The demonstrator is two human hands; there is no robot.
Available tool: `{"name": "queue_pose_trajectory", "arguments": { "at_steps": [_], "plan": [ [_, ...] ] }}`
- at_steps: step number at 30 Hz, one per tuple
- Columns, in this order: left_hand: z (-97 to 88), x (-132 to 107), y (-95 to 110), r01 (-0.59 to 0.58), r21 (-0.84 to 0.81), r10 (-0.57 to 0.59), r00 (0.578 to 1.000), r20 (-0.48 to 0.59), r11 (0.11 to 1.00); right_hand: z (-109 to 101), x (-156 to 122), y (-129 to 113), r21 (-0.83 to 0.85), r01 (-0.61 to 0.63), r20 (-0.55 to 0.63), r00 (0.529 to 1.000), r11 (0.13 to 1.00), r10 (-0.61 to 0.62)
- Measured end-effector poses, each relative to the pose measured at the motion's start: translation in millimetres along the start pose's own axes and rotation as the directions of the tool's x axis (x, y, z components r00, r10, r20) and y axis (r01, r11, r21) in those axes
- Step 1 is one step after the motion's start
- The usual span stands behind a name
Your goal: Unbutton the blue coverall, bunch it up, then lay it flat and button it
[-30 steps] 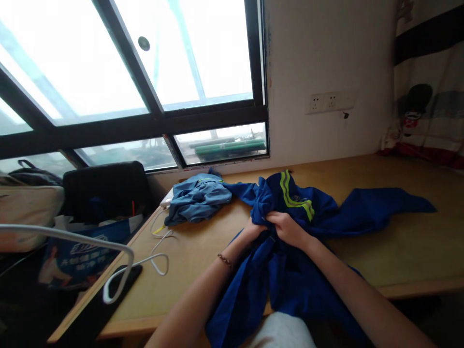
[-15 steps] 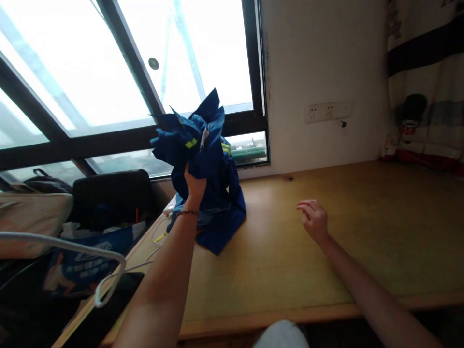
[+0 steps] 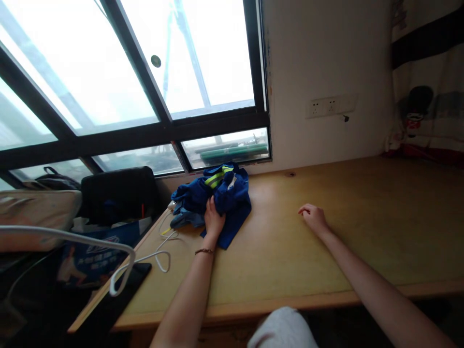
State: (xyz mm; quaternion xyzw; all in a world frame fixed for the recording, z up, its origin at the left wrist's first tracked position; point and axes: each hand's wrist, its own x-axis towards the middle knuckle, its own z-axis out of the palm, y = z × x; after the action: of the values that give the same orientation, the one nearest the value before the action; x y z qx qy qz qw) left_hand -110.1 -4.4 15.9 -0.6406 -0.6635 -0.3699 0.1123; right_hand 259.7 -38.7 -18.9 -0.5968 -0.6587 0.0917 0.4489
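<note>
A crumpled blue work jacket (image 3: 237, 193) with yellow-green reflective stripes and a white label lies in a heap at the table's back left corner, under the window. My left hand (image 3: 213, 220) is at its front edge, fingers closed on the fabric; the fingertips are partly sunk in the folds. Lighter blue cloth (image 3: 186, 219) shows beneath the jacket on the left. My right hand (image 3: 314, 218) rests on the wooden table (image 3: 268, 261), fingers curled together with nothing in them, well apart from the jacket.
White cables (image 3: 159, 256) lie on the table's left side, and a thicker white tube (image 3: 72, 233) crosses the foreground. Left of the table are a black chair (image 3: 119, 193) and a blue printed bag (image 3: 97, 256). A wall socket (image 3: 331, 105) and a curtain (image 3: 435, 82) are beyond.
My left hand has come down with the jacket, which was raised before the window and now lies heaped on the table. The right hand has barely moved.
</note>
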Motion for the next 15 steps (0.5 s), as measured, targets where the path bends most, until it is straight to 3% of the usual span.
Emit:
{"name": "queue_pose_trajectory", "arguments": {
  "at_steps": [4, 6, 8, 11, 15],
  "plan": [
    [-15.3, -20.7, 26.3, -0.047, 0.038, 0.052, 0.988, -0.145, 0.998, 3.4, -3.4, -7.3, 0.001, 0.009, 0.047, 0.999, 1.0, -0.009],
    [-21.2, -26.4, 43.5, -0.181, 0.05, 0.187, 0.973, -0.136, 0.982, 3.7, -5.5, -12.8, 0.001, 0.042, 0.07, 0.997, 0.999, -0.042],
    [-24.1, -31.7, 61.3, -0.379, 0.009, 0.379, 0.923, -0.061, 0.925, 3.7, -7.3, -17.3, -0.004, 0.091, 0.104, 0.99, 0.996, -0.09],
    [-22.4, -44.5, 86.7, -0.627, -0.156, 0.642, 0.764, 0.069, 0.763, 3.7, -8.1, -19.7, -0.011, 0.128, 0.145, 0.982, 0.992, -0.125],
    [-16.4, -65.8, 112.9, -0.757, -0.392, 0.852, 0.487, 0.194, 0.523, 4.6, -6.9, -17.3, -0.019, 0.113, 0.152, 0.982, 0.993, -0.109]
  ]
}}
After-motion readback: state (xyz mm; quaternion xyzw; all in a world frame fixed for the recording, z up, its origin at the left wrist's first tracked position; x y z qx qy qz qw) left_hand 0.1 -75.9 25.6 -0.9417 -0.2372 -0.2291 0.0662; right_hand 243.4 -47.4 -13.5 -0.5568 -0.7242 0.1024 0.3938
